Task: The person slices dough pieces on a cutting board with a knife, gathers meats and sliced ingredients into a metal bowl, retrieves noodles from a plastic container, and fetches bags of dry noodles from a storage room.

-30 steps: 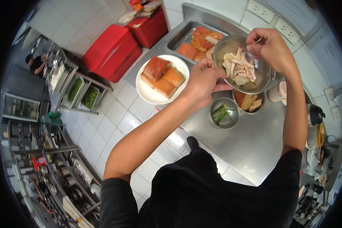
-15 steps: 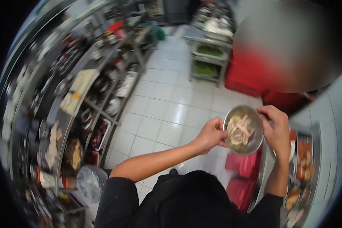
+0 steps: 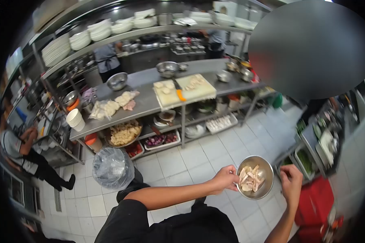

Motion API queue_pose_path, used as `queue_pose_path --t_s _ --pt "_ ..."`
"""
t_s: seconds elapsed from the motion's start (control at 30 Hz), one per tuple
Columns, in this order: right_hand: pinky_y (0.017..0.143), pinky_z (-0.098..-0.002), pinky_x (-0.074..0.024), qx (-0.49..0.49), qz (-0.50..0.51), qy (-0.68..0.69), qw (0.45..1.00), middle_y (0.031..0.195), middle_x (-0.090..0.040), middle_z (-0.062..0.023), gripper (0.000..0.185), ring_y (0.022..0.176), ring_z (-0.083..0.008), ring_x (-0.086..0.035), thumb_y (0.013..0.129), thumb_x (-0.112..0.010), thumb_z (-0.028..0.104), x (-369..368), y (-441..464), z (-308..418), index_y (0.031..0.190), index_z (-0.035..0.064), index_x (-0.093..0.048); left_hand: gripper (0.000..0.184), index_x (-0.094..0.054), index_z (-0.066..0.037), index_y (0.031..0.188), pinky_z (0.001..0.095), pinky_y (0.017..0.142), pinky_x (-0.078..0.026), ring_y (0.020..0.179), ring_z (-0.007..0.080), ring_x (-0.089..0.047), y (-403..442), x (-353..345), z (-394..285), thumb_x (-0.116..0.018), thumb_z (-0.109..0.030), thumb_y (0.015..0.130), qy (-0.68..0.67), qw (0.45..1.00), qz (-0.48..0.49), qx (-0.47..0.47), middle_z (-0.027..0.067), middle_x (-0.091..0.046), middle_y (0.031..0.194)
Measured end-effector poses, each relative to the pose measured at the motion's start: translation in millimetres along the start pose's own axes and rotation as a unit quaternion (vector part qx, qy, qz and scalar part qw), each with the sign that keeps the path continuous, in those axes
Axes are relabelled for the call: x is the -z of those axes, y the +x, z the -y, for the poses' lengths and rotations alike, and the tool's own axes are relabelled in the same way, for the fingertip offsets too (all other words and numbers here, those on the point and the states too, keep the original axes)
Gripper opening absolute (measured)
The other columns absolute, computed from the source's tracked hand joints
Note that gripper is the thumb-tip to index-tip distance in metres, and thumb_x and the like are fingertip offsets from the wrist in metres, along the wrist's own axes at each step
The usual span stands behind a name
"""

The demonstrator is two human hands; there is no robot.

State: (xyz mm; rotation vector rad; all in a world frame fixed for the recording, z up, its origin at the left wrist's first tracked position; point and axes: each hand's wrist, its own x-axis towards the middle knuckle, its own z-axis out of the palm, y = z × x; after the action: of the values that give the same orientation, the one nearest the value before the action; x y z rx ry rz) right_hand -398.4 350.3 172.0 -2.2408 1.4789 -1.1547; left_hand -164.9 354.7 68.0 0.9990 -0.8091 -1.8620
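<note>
My left hand (image 3: 226,178) grips the left rim of a round steel bowl (image 3: 266,188), thumb and fingers closed on its edge. Pale strips of food, perhaps cooked chicken (image 3: 252,178), lie inside the bowl. Just right of the bowl is my right hand (image 3: 292,180), apart from the rim, its fingers loosely bent and nothing visible in them. Tiled floor (image 3: 215,158) lies below and behind the bowl.
A long steel counter (image 3: 142,85) holds a white cutting board (image 3: 207,95) with an orange-handled knife (image 3: 179,92). A bag-lined bin (image 3: 113,168) stands at left. Red containers (image 3: 316,200) are at lower right. A person (image 3: 20,150) stands far left.
My view has swung left toward the counter. The bowl has come along in my left hand, while my right hand has moved off the rim.
</note>
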Motion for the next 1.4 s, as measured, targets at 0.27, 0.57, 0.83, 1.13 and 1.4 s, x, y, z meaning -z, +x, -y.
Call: queue_pose_path --t_s 0.27,0.57,0.83,1.13,1.4 --pt "0.06 -0.0292 -0.0449 0.096 0.03 0.02 0.995 0.073 -0.06 -0.0142 0.008 0.064 -0.0233 -0.058 0.076 -0.057 -0.005 -66.3 218.5 -41.6 0.083 -0.0048 -0.061 0.021 -0.04 -0.006 0.084 0.0355 0.067 -0.059 0.076 0.0235 -0.065 39.7 118.3 -84.5 -0.059 0.001 0.079 -0.049 0.983 -0.161 -0.068 0.0103 -0.055 0.084" --pt "0.07 -0.0363 -0.0488 0.459 0.093 0.07 0.881 0.081 -0.064 -0.0198 0.017 0.074 -0.0325 -0.063 0.076 -0.057 0.006 -229.7 517.5 159.9 0.09 -0.0021 -0.064 0.018 -0.04 -0.005 0.085 0.0366 0.066 -0.06 0.076 0.0265 -0.066 -11.9 236.5 -148.6 -0.054 0.005 0.08 -0.148 0.876 -0.404 -0.218 0.0148 -0.058 0.085" --pt "0.085 -0.0374 -0.0482 0.456 0.0 0.002 0.89 0.093 -0.066 -0.0204 0.027 0.092 -0.0337 -0.063 0.071 -0.052 0.009 -347.8 709.6 332.9 0.091 0.0011 -0.069 0.017 -0.042 -0.004 0.081 0.0378 0.062 -0.06 0.069 0.0227 -0.063 -13.3 326.5 -187.2 -0.054 0.008 0.078 -0.184 0.822 -0.462 -0.277 0.0116 -0.056 0.081" --pt "0.083 -0.0448 -0.0507 0.207 0.47 -0.096 0.852 0.115 -0.06 -0.0113 0.035 0.101 -0.0274 -0.059 0.08 -0.06 0.021 -424.1 810.5 381.5 0.111 0.0058 -0.06 0.017 -0.045 -0.007 0.084 0.0358 0.064 -0.06 0.07 0.0202 -0.063 51.6 411.7 -242.5 -0.054 0.006 0.079 -0.223 0.85 -0.391 -0.273 0.0075 -0.056 0.079" --pt "0.067 -0.0392 -0.0529 0.208 0.474 -0.054 0.854 0.092 -0.065 -0.0037 0.023 0.081 -0.0166 -0.061 0.076 -0.058 0.017 -450.5 830.1 372.5 0.097 0.009 -0.063 0.017 -0.045 -0.007 0.086 0.0351 0.065 -0.06 0.07 0.0192 -0.063 75.5 447.2 -255.0 -0.054 0.006 0.08 -0.23 0.861 -0.368 -0.267 0.0085 -0.058 0.08"
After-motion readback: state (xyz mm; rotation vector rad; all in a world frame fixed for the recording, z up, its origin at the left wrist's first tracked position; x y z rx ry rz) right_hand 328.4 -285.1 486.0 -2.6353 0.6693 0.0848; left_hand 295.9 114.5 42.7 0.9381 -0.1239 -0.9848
